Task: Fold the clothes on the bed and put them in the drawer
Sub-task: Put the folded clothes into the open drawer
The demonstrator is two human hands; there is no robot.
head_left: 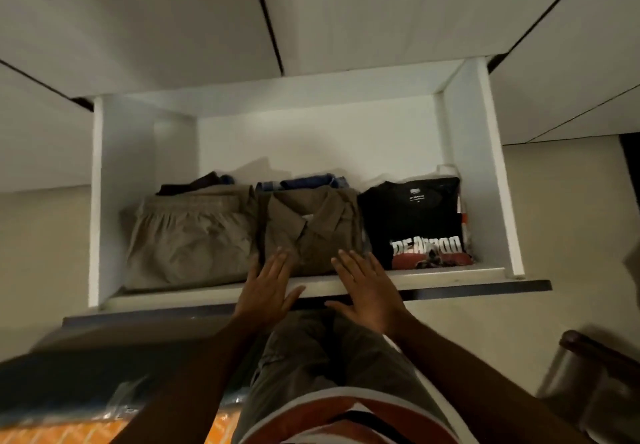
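Open white wooden drawer [485, 166]: folded olive collared shirt [311, 228] centre, between beige shorts [187, 235] and black printed T-shirt [412, 221]. Left hand [266, 287], right hand [367, 291] flat, fingers straight, apart, over front edge.

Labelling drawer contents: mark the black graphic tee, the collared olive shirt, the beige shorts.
black graphic tee [412, 216]: head view, plain chest above the print.
collared olive shirt [311, 225]: head view, collar.
beige shorts [187, 235]: head view, middle of fabric.

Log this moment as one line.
drawer: open | collared shirt: folded, middle | left hand: flat | right hand: flat
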